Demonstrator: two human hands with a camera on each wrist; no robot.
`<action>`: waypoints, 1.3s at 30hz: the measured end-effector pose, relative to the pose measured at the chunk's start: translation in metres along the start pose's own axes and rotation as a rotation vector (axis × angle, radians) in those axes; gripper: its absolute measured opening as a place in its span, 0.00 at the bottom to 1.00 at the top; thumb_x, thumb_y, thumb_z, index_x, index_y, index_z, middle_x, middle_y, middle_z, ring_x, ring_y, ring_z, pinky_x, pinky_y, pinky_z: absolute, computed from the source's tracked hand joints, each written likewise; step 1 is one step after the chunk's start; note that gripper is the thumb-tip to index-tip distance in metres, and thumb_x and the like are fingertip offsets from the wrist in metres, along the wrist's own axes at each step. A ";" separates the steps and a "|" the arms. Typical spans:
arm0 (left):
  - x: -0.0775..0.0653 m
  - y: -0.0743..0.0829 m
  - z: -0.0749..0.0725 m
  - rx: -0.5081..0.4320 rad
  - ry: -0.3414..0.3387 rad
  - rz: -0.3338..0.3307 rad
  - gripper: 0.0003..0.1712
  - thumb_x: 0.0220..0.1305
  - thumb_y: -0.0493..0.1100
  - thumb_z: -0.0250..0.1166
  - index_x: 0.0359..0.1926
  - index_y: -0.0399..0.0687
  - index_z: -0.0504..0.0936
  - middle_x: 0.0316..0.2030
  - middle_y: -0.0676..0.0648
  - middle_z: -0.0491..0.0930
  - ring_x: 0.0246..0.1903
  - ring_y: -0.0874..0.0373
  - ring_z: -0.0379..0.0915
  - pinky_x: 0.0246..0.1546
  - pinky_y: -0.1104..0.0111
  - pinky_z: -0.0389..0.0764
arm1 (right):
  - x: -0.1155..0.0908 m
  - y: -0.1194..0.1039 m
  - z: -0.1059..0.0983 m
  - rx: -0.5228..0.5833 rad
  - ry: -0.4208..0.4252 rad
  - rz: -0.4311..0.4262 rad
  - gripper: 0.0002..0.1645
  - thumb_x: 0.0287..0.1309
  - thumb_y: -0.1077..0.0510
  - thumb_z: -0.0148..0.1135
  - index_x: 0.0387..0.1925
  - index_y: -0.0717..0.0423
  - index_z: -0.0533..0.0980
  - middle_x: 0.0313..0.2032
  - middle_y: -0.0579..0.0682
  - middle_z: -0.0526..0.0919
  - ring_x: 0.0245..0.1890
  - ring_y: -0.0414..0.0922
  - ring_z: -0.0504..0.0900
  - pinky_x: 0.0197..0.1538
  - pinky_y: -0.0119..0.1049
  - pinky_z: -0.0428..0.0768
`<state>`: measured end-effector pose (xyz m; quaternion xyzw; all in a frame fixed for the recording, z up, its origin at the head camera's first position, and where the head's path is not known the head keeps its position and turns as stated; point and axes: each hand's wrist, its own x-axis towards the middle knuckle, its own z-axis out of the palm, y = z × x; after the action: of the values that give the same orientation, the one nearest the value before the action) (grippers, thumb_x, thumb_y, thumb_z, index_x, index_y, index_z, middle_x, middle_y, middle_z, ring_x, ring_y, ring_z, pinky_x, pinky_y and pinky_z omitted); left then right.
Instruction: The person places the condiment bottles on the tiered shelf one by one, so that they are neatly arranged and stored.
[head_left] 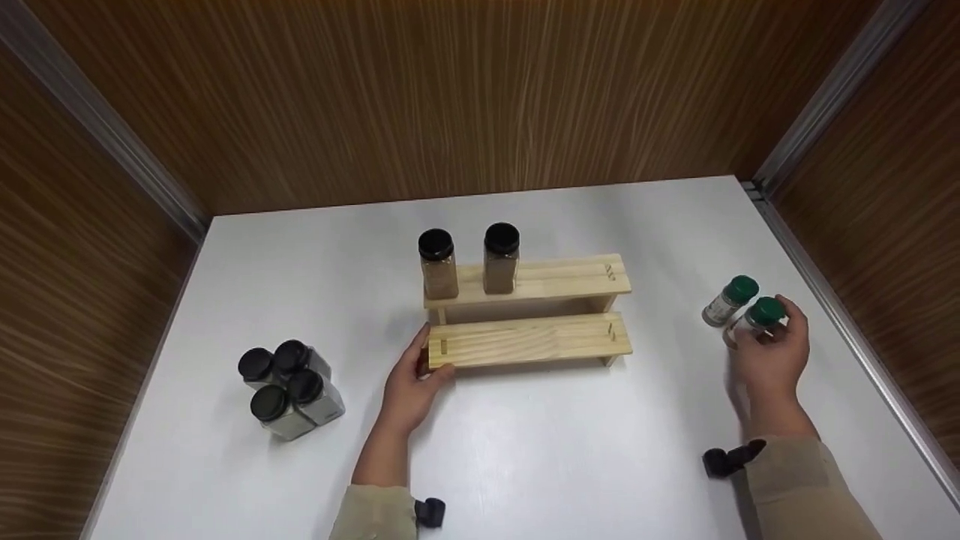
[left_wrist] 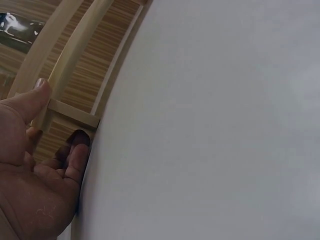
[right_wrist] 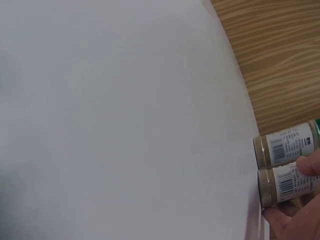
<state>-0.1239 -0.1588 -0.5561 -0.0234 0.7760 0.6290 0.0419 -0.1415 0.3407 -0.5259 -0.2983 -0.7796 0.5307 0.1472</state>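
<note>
A two-step wooden spice rack [head_left: 532, 337] stands mid-table. At the left end of its lower step, my left hand [head_left: 411, 386] grips the board, thumb on the front edge and fingers round the end. The left wrist view shows that thumb [left_wrist: 35, 102] against the wood. Far to the right, my right hand [head_left: 776, 360] holds a green-capped spice jar [head_left: 766, 311] between thumb and fingers. A second green-capped jar [head_left: 731, 300] stands just behind and left of it. Both jars' labels show in the right wrist view, the held jar [right_wrist: 285, 185] being the lower one.
Two black-capped jars, one at the left end [head_left: 439, 270] and one nearer the middle [head_left: 501, 262], stand on the upper step. Several black-capped jars [head_left: 289, 390] cluster at the table's left. Wood-grain panels [head_left: 480, 97] wall the white table [head_left: 540, 450] at the back and sides.
</note>
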 end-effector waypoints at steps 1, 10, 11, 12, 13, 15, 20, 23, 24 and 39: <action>0.000 0.000 0.000 -0.001 -0.002 0.002 0.48 0.70 0.43 0.74 0.84 0.49 0.59 0.67 0.35 0.76 0.62 0.43 0.74 0.61 0.52 0.75 | -0.003 -0.001 0.001 -0.004 0.001 -0.007 0.49 0.71 0.69 0.59 0.84 0.40 0.52 0.78 0.58 0.63 0.76 0.56 0.66 0.72 0.46 0.71; 0.000 -0.001 -0.001 0.000 -0.014 0.018 0.48 0.70 0.42 0.73 0.84 0.48 0.58 0.64 0.35 0.77 0.60 0.44 0.75 0.62 0.53 0.75 | -0.031 -0.014 0.013 0.009 0.009 -0.091 0.48 0.67 0.69 0.65 0.82 0.47 0.56 0.74 0.59 0.67 0.71 0.59 0.73 0.66 0.47 0.78; 0.000 -0.001 -0.001 0.002 -0.013 0.026 0.48 0.70 0.42 0.73 0.84 0.47 0.58 0.64 0.35 0.77 0.60 0.44 0.75 0.61 0.53 0.75 | -0.034 -0.017 0.014 0.005 0.015 -0.118 0.48 0.67 0.70 0.65 0.81 0.47 0.57 0.73 0.59 0.68 0.70 0.58 0.74 0.65 0.46 0.79; 0.001 -0.002 -0.001 0.002 -0.012 0.034 0.48 0.70 0.42 0.73 0.84 0.47 0.58 0.64 0.35 0.77 0.60 0.44 0.75 0.61 0.54 0.75 | -0.036 -0.020 0.016 0.007 0.020 -0.146 0.47 0.66 0.70 0.66 0.81 0.48 0.58 0.71 0.58 0.69 0.68 0.57 0.75 0.64 0.44 0.80; 0.001 -0.002 -0.001 0.003 -0.010 0.039 0.48 0.70 0.42 0.73 0.83 0.46 0.58 0.64 0.35 0.77 0.60 0.44 0.75 0.60 0.54 0.75 | -0.039 -0.023 0.019 0.012 0.024 -0.179 0.47 0.66 0.71 0.66 0.80 0.49 0.59 0.70 0.58 0.69 0.67 0.56 0.76 0.64 0.44 0.80; 0.001 -0.003 -0.001 0.007 -0.008 0.046 0.48 0.70 0.43 0.74 0.83 0.46 0.59 0.64 0.34 0.77 0.60 0.43 0.75 0.60 0.54 0.75 | -0.042 -0.028 0.022 0.009 0.037 -0.260 0.46 0.64 0.73 0.67 0.79 0.51 0.62 0.65 0.54 0.72 0.63 0.52 0.78 0.63 0.40 0.80; 0.000 -0.002 -0.001 0.014 -0.008 0.038 0.48 0.70 0.44 0.74 0.83 0.47 0.59 0.65 0.35 0.77 0.61 0.44 0.74 0.61 0.54 0.74 | -0.047 -0.042 0.032 0.039 0.032 -0.400 0.45 0.60 0.76 0.69 0.76 0.55 0.66 0.58 0.40 0.73 0.58 0.40 0.77 0.60 0.32 0.79; 0.000 0.000 -0.001 0.007 -0.012 0.026 0.48 0.70 0.43 0.74 0.84 0.48 0.59 0.66 0.35 0.76 0.62 0.44 0.74 0.63 0.52 0.74 | -0.049 -0.051 0.037 0.037 0.021 -0.446 0.45 0.59 0.75 0.71 0.76 0.55 0.68 0.56 0.40 0.76 0.56 0.36 0.77 0.61 0.31 0.78; 0.000 0.000 -0.001 0.002 -0.014 0.017 0.48 0.70 0.43 0.74 0.84 0.49 0.59 0.67 0.35 0.76 0.63 0.43 0.74 0.63 0.51 0.74 | -0.051 -0.055 0.039 0.028 0.017 -0.455 0.45 0.60 0.75 0.71 0.76 0.54 0.68 0.56 0.42 0.77 0.55 0.35 0.77 0.61 0.31 0.78; 0.000 -0.002 0.001 -0.015 -0.015 -0.004 0.48 0.70 0.43 0.73 0.84 0.49 0.59 0.69 0.36 0.74 0.63 0.45 0.74 0.62 0.53 0.75 | -0.071 -0.098 0.072 0.086 -0.127 -0.455 0.45 0.65 0.70 0.71 0.78 0.49 0.62 0.60 0.55 0.82 0.54 0.42 0.84 0.56 0.30 0.83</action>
<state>-0.1237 -0.1581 -0.5578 -0.0204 0.7707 0.6350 0.0488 -0.1554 0.2178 -0.4587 -0.0743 -0.8110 0.5343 0.2264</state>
